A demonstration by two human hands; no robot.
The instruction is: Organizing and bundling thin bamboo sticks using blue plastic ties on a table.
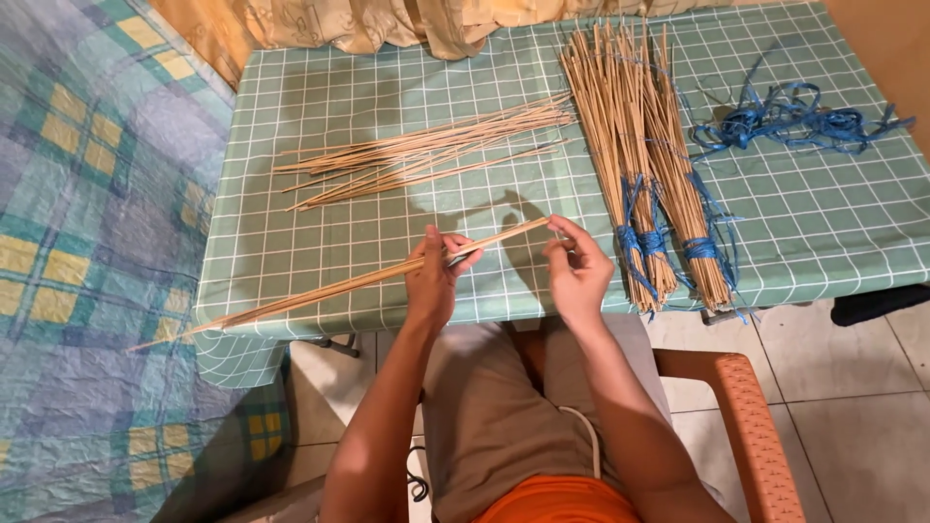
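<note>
Gripping a thin stick [339, 288], left hand [433, 276] and right hand [575, 272] together

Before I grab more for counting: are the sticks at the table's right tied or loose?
Tied: blue string wraps the bundles near their lower ends.

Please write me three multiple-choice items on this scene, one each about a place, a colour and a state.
1. Where does the loose pile of sticks lie?
A. on the tablecloth
B. on the floor
C. on the chair

2. What colour are the ties on the tied bundles?
A. red
B. blue
C. white

3. What is the left hand doing?
A. resting flat
B. hanging free
C. gripping a long stick

Key: 1 A, the pile rests on the checked cloth; 2 B, blue strips wrap them; 3 C, its fingers close round the stick, whose end the right hand pinches.
</note>
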